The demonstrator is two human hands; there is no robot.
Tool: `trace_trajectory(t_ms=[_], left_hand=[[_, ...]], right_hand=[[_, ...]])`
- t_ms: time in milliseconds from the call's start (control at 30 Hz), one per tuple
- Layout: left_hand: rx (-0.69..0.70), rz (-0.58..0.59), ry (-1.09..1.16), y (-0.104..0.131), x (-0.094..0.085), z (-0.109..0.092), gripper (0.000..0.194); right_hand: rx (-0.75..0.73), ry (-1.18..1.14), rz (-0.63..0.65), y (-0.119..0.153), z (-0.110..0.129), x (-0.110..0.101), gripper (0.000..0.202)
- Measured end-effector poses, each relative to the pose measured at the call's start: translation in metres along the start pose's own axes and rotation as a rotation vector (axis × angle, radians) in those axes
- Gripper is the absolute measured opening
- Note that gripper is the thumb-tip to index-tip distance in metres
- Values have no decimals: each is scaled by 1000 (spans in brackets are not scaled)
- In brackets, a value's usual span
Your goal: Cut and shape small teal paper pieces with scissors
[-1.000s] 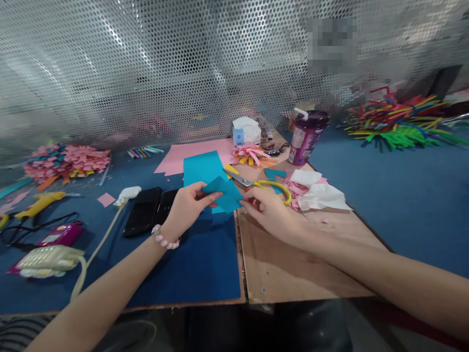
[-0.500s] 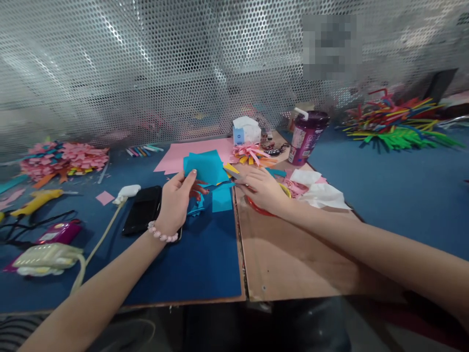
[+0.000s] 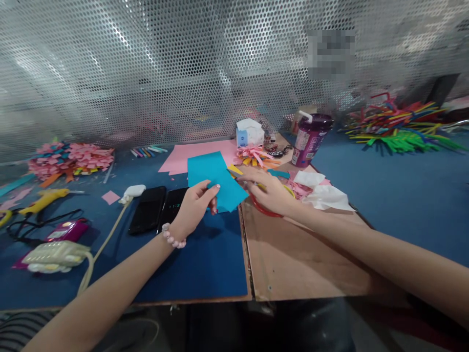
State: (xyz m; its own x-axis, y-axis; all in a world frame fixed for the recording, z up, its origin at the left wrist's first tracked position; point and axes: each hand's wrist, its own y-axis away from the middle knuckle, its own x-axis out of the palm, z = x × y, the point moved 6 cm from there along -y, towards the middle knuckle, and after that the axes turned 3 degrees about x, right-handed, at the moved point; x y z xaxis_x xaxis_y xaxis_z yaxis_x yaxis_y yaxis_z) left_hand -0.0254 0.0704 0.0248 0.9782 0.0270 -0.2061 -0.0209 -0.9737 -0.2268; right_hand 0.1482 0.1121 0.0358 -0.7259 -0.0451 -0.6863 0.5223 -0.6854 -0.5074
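My left hand [image 3: 200, 203], with a pale bead bracelet at its wrist, pinches a blue paper piece [image 3: 232, 189] between thumb and fingers. The piece is tilted, its corner pointing right toward my other hand. Behind it a larger blue paper [image 3: 205, 164] lies flat, partly covered. My right hand [image 3: 269, 188] is curled round scissors [image 3: 266, 209] with red and yellow handles; their blades are mostly hidden. A bit of yellow paper [image 3: 235, 170] shows by its fingertips. Two black phones [image 3: 148, 210] lie beside my left hand, one with a lit clock.
Pink sheets [image 3: 179, 156], a tissue box [image 3: 250, 134] and a fringed paper bunch [image 3: 254, 155] are behind. A purple cup [image 3: 309, 139] and crumpled tissue [image 3: 328, 195] stand right. Leftward lie a yellow glue gun [image 3: 46, 199], a power strip [image 3: 56, 254] and pink fringed paper [image 3: 69, 159].
My left hand has moved right and nearer, bringing the blue piece toward my right hand. The second phone's screen is now uncovered. My right hand has barely moved; the view has shifted slightly.
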Motion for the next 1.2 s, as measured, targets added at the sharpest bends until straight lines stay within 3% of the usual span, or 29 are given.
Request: trace_trajectory(t_ms=[67,167,367,500,667,767,1000,1200], left_hand=[[23,65,-118,4,5,-4,28],[61,178,-220,8,13,-12,24],[25,162,-142,8,17,-9,22],[-92,205,46,9,25,5,22],[-139,161,130,9,26,10,23],[-160,145,151,9,26,9,29],[-63,156,36,9,27,-1,47],[16,212,-79,8,28,2,49]], right_hand=[[153,-265,11,5,4,-3,35],[286,-448,21,16,9,4,30],[310,-520,-8,32,5,17,25],[219,-345,-91,34,11,8,24],[-63,-87,-96,34,28,4,29],[-158,32,-74,34,28,10,31],[-181,73,-45,38,27,14,39],[-23,-220,51,34,32,5,34]])
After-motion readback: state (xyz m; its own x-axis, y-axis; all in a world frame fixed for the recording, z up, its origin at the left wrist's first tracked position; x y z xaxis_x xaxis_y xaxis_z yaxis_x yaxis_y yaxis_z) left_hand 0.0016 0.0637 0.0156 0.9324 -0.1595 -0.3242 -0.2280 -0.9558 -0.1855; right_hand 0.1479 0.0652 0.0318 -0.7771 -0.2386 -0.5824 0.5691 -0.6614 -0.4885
